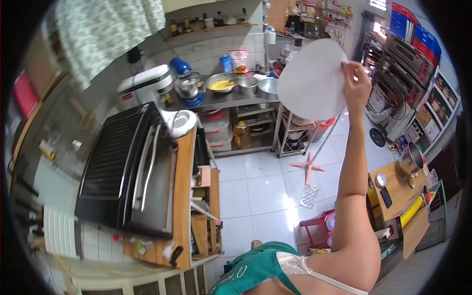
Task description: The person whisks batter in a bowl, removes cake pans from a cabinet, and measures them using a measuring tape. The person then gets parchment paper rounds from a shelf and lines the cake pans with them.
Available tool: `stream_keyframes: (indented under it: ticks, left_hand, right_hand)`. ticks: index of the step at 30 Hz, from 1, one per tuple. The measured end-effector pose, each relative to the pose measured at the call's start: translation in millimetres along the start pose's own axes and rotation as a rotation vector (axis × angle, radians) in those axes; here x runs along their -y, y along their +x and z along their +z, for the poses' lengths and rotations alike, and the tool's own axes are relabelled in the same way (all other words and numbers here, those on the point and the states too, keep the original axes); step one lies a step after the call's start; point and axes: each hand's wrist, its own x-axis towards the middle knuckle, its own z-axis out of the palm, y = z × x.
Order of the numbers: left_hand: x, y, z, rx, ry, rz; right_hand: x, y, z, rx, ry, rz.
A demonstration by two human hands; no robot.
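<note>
My right hand (357, 84) is raised at the end of an outstretched arm, its fingers pinching the right edge of a round sheet of white paper (314, 81). The sheet hangs in the air, slightly curved, and hides part of the counter's right end and the rack behind it. I cannot see my left hand. Beyond the sheet, on the steel counter, are a bowl with yellow contents and a whisk (222, 83), a metal pot (248, 85) and a metal bowl (269, 86).
A black oven (123, 172) stands on a wooden stand at left. A blue stand mixer (186, 81) sits on the counter. A wheeled rack (295, 130), a pink-legged stand (308, 167) and a red stool (317, 228) are on the tiled floor. A small wooden table (398, 189) is at right.
</note>
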Motion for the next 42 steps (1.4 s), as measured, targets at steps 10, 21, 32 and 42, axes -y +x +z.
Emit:
stream_keyframes:
  ticks: [10, 21, 32, 42]
  left_hand:
    - [-75.1, 101.3, 351.7, 0.022, -0.576, -0.157]
    - [-165.8, 357.7, 660.9, 0.194, -1.125, 0.074]
    - [-314.5, 508.7, 846.7, 0.749, -1.239, 0.229]
    - [-461.7, 484.5, 1027.8, 1.086, -0.594, 0.238]
  right_hand:
    - [-241.3, -21.4, 115.7, 0.133, -0.273, 0.182]
    - [-500.8, -42.0, 317.9, 0.385, -0.531, 0.433]
    - [-639.6, -73.4, 455.7, 0.785, -0.667, 0.393]
    - [-673.0, -109.1, 477.8, 1.154, -0.761, 0.418]
